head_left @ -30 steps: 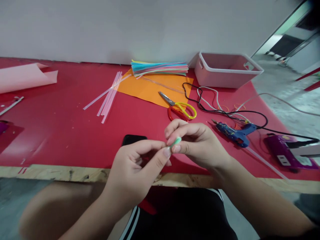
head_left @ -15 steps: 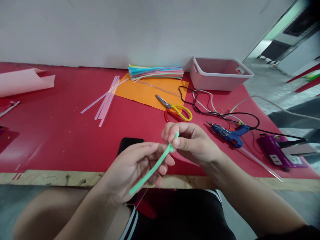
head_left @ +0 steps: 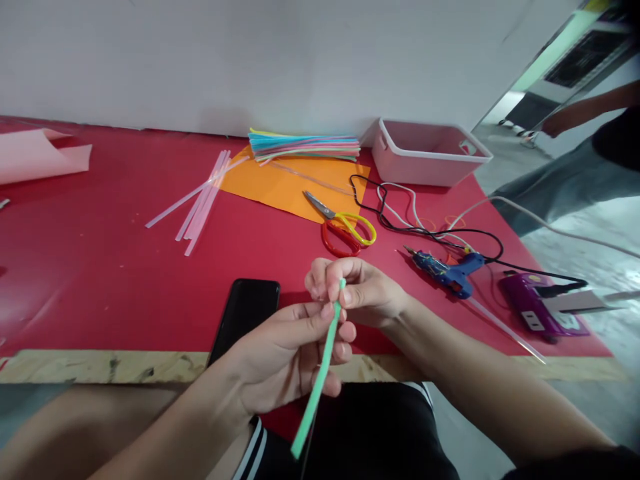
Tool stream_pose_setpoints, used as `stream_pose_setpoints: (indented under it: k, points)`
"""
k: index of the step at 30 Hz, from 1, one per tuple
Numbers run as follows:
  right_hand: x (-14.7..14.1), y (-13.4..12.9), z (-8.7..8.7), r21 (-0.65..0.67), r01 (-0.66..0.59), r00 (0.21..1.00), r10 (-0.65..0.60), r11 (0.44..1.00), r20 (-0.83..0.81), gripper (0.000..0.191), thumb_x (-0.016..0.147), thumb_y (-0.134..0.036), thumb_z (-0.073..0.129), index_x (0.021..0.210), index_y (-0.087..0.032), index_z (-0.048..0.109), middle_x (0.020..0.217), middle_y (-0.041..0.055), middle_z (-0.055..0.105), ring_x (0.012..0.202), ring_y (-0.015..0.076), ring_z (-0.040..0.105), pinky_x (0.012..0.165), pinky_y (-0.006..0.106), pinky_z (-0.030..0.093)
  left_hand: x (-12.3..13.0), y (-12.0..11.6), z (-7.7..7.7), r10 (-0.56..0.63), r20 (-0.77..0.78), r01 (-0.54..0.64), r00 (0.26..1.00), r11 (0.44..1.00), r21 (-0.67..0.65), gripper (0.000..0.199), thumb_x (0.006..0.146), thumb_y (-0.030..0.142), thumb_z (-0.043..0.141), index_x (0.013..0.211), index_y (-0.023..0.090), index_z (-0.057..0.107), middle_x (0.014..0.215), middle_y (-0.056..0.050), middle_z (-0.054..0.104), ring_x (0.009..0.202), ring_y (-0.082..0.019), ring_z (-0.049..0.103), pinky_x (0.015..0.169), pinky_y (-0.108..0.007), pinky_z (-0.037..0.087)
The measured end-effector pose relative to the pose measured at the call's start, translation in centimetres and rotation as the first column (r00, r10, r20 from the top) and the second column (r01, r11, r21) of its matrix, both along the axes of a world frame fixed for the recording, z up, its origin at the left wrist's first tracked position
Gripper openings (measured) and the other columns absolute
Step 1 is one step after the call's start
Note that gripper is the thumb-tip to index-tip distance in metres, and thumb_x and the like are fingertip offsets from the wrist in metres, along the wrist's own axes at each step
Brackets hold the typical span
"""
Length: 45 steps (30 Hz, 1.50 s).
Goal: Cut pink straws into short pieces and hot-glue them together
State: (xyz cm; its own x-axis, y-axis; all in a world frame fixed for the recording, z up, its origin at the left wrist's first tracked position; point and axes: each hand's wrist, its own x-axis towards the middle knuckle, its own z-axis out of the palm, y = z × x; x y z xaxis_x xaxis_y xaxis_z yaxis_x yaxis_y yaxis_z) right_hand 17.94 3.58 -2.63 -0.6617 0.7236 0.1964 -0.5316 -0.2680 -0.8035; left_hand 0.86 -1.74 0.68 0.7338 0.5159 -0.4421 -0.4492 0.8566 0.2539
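Two hands, one fuzzy green strip point(head_left: 320, 383), held up in front of the near table point(head_left: 125, 287) edge. Left hand point(head_left: 280, 353): thumb and forefinger closed on the strip just below its top; the other fingers are loosely curled behind it. Right hand point(head_left: 367, 293): thumb and forefinger pinched on the top end, remaining fingers bent in.

Progress: a short tip pokes up at the pinch; the long part runs down toward the lap, nearly straight, loose end free. Upper part looks partly worked, lower length looks unworked. Exact shape under the fingertips is hidden, so cannot tell whether that end is folded, twisted or plain.

Scissors point(head_left: 327, 212) lie out of hand, blades on the orange sheet point(head_left: 280, 190). Colored fuzzy sticks point(head_left: 305, 143) are piled at the back, pink sticks point(head_left: 203, 207) to their left, one crossing the rest. Glue gun point(head_left: 453, 277) lies on its side, untouched, near the purple power strip point(head_left: 530, 303). Phone point(head_left: 247, 310) beside left hand. Pink box point(head_left: 415, 167) at back right. Another person's arm point(head_left: 590, 113) far right, well apart.
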Motion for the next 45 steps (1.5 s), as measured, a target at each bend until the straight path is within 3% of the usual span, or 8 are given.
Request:
stream_pose_setpoints:
  k: [5,12,19,26,32,36,39,45]
  points:
    - [-0.3,0.4,-0.6,0.062,0.069,0.994,-0.063,0.996,-0.086,0.007,0.079,-0.032,0.086,0.082,-0.027,0.083,0.074,-0.0004,0.062,0.081,0.0135,0.059,0.078,0.028,0.051,0.5,0.5,0.0,0.001,0.013,-0.001,1.000,0.999,0.039,0.019,0.077,0.022,0.089,0.089,0.011,0.078,0.082,-0.004,0.074,0.061,-0.011,0.069,0.045,-0.026,0.065]
    - [0.0,0.7,-0.5,0.049,0.072,0.997,-0.070,0.996,-0.034,0.007,0.075,-0.027,0.088,0.080,-0.026,0.083,0.076,0.0001,0.062,0.084,0.0145,0.062,0.082,0.031,0.054,-0.3,1.5,0.1,-0.120,-0.095,0.134,0.988,0.979,0.156,0.028,0.075,0.034,0.091,0.082,0.010,0.077,0.066,-0.003,0.067,0.054,-0.009,0.063,0.051,-0.023,0.065]
    - [0.3,0.8,0.1,0.104,0.076,0.989,-0.088,0.992,0.116,0.007,0.077,-0.025,0.089,0.081,-0.024,0.083,0.078,0.0010,0.066,0.089,0.0156,0.066,0.087,0.033,0.056,-0.9,1.6,0.6,0.006,-0.290,0.079,0.957,0.957,0.280,0.035,0.068,0.037,0.095,0.076,0.013,0.072,0.068,0.001,0.062,0.055,-0.009,0.059,0.049,-0.023,0.062]
    - [-0.5,0.4,-0.3,-0.051,0.204,0.968,-0.193,0.978,0.163,0.013,0.076,-0.027,0.089,0.080,-0.020,0.079,0.087,0.0001,0.069,0.072,0.0109,0.065,0.067,0.027,0.057,-1.0,2.0,0.7,0.255,-0.418,-0.067,0.872,0.908,0.413,0.031,0.067,0.033,0.094,0.072,0.013,0.071,0.061,0.004,0.060,0.052,-0.006,0.054,0.046,-0.016,0.055]
    - [-1.2,-0.7,0.6,-0.104,0.336,0.924,-0.306,0.936,0.228,0.033,0.076,-0.037,0.089,0.100,-0.021,0.073,0.090,-0.0011,0.069,0.077,0.0094,0.065,0.073,0.024,0.056,-0.9,2.1,0.4,0.392,-0.478,-0.131,0.786,0.861,0.491,0.028,0.069,0.035,0.091,0.075,0.015,0.072,0.072,0.001,0.064,0.061,-0.009,0.057,0.050,-0.018,0.054]
    - [-1.5,-1.8,1.0,0.094,0.406,0.843,-0.412,0.909,0.345,0.046,0.062,-0.031,0.097,0.089,-0.021,0.060,0.080,-0.0038,0.065,0.074,0.0094,0.062,0.067,0.020,0.053,-0.8,2.3,0.3,0.469,-0.496,-0.189,0.731,0.837,0.513,0.026,0.073,0.034,0.087,0.077,0.016,0.069,0.074,0.001,0.068,0.061,-0.008,0.060,0.054,-0.017,0.053]
    - [-1.5,-2.4,1.1,0.242,0.388,0.773,-0.457,0.889,0.440,0.034,0.073,-0.031,0.090,0.086,-0.020,0.061,0.072,-0.0041,0.063,0.063,0.0087,0.057,0.058,0.020,0.049,-0.8,2.3,0.3,0.510,-0.496,-0.212,0.703,0.816,0.538,0.024,0.074,0.032,0.086,0.077,0.016,0.067,0.073,0.003,0.065,0.061,-0.008,0.060,0.053,-0.017,0.054]
    - [-0.5,-1.7,1.8,0.581,0.360,0.573,-0.664,0.730,0.479,0.013,0.089,-0.028,0.074,0.097,-0.018,0.075,0.076,0.0021,0.071,0.065,0.0118,0.063,0.060,0.024,0.050,-1.0,2.4,0.3,0.548,-0.490,-0.157,0.678,0.759,0.631,0.021,0.079,0.033,0.081,0.081,0.018,0.068,0.081,0.001,0.063,0.071,-0.013,0.063,0.045,-0.017,0.055]
